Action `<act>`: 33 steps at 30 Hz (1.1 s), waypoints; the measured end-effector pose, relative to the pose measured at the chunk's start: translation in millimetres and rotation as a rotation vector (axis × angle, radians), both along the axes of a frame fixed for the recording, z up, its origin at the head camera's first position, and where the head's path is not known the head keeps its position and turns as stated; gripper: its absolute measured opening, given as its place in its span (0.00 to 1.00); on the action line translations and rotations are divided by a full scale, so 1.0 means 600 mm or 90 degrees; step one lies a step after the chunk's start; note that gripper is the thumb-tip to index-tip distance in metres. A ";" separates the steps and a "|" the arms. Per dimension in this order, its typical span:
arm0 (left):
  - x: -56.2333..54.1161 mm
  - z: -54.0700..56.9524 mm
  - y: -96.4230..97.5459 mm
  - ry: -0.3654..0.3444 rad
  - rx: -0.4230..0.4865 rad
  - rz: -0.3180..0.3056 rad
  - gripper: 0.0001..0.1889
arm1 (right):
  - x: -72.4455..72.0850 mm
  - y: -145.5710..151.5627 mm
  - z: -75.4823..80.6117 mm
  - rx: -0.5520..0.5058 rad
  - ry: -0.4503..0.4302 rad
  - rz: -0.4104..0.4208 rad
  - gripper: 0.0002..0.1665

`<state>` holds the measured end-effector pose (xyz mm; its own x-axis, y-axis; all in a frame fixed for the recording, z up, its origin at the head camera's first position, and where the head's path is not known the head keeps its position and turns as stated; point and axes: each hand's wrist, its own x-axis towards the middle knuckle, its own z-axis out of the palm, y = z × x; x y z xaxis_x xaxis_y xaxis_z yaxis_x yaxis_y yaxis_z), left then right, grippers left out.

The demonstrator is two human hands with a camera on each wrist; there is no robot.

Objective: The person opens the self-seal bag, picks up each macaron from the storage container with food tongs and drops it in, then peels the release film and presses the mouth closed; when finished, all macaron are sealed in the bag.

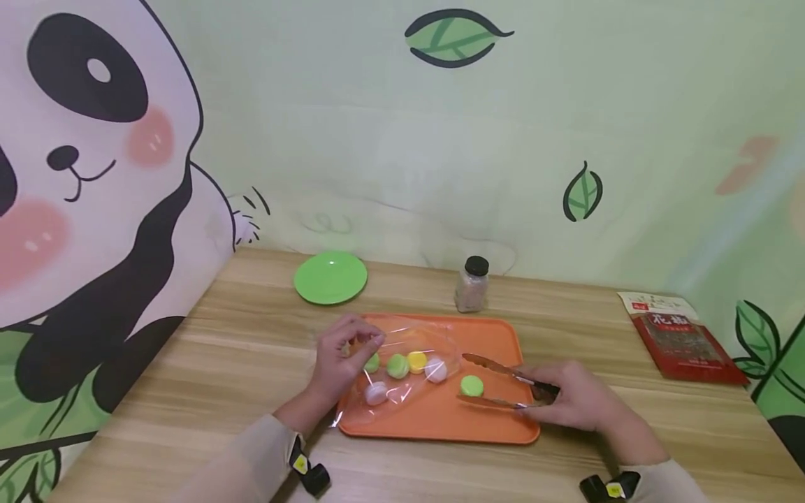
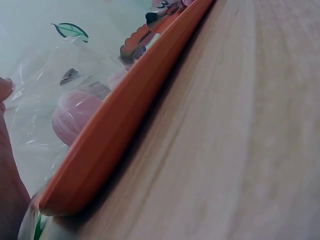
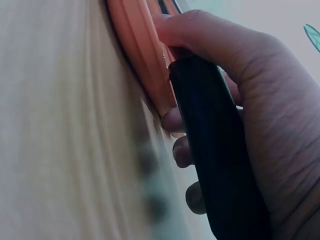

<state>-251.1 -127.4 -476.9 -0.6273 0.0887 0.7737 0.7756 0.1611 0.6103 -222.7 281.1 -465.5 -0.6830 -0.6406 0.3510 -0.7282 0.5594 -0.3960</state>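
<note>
My left hand (image 1: 339, 356) pinches the edge of a clear plastic bag (image 1: 418, 339) between thumb and fingers. Inside the bag lie several macarons: a green macaron (image 1: 397, 366), a yellow macaron (image 1: 417, 361), a pale pink one (image 1: 436, 369) and others. The left wrist view shows a pink macaron (image 2: 75, 116) through the film. My right hand (image 1: 575, 397) grips a pair of tongs (image 1: 497, 403) with black handles and brownish tips. Between the parted tong tips sits a bright green macaron (image 1: 472, 385) on the orange tray (image 1: 440, 426); firm contact cannot be made out.
Behind the tray stand a green plate (image 1: 330, 278) at the left and a jar with a black lid (image 1: 472, 286). A red packet (image 1: 685, 342) lies at the far right of the wooden table (image 1: 207, 391). A painted wall (image 1: 390, 140) rises behind the table.
</note>
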 end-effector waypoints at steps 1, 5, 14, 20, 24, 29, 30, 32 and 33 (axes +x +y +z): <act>0.000 -0.001 0.000 -0.001 0.001 0.000 0.04 | 0.001 -0.001 0.000 0.007 0.000 0.002 0.32; 0.004 -0.009 0.003 0.005 0.007 -0.001 0.07 | 0.007 -0.002 0.008 0.036 -0.017 0.013 0.27; 0.009 -0.007 0.011 0.017 0.013 -0.008 0.06 | 0.005 0.039 -0.015 -0.042 -0.142 -0.111 0.22; 0.029 0.040 0.011 0.011 0.007 -0.016 0.04 | 0.000 0.036 -0.014 -0.045 -0.128 -0.175 0.24; 0.032 0.051 0.010 0.001 0.006 -0.016 0.05 | -0.004 0.033 -0.012 -0.052 -0.125 -0.176 0.26; 0.015 0.029 0.006 0.005 0.009 -0.013 0.06 | -0.006 0.033 -0.013 -0.061 -0.121 -0.163 0.25; 0.010 0.022 0.005 0.006 0.011 -0.012 0.05 | -0.006 0.033 -0.014 -0.064 -0.120 -0.159 0.25; 0.001 0.008 0.003 0.006 0.013 -0.012 0.04 | -0.007 0.033 -0.014 -0.067 -0.117 -0.154 0.25; -0.003 0.002 0.002 0.005 0.013 -0.011 0.03 | -0.007 0.033 -0.014 -0.067 -0.116 -0.153 0.24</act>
